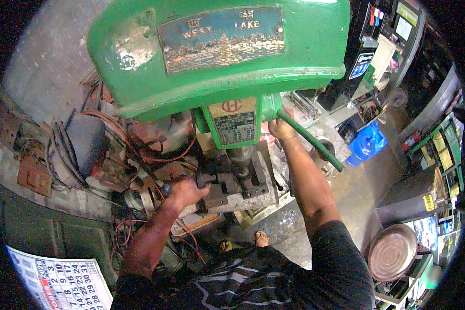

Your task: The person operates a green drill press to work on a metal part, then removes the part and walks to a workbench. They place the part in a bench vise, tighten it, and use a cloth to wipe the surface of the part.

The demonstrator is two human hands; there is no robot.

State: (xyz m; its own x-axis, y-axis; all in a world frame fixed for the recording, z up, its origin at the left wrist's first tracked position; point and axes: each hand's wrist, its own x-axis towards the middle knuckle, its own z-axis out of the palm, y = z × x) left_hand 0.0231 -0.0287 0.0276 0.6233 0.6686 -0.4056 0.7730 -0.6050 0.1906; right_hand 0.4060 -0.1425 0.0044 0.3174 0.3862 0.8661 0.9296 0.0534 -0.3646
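Left hand [185,193] is set, fingers curled, at the left side of the dark metal fixture [223,196], presumably so that it is steadied; whether anything is clamped in the fingers cannot be told. The fixture is located beneath the spindle [240,160]. Beside the green hub [270,107], the right hand [282,129] is positioned, likely for feed control; its grip is partly hidden. The green lever [314,143] is slanted along its long axis, free end pointed lower right.
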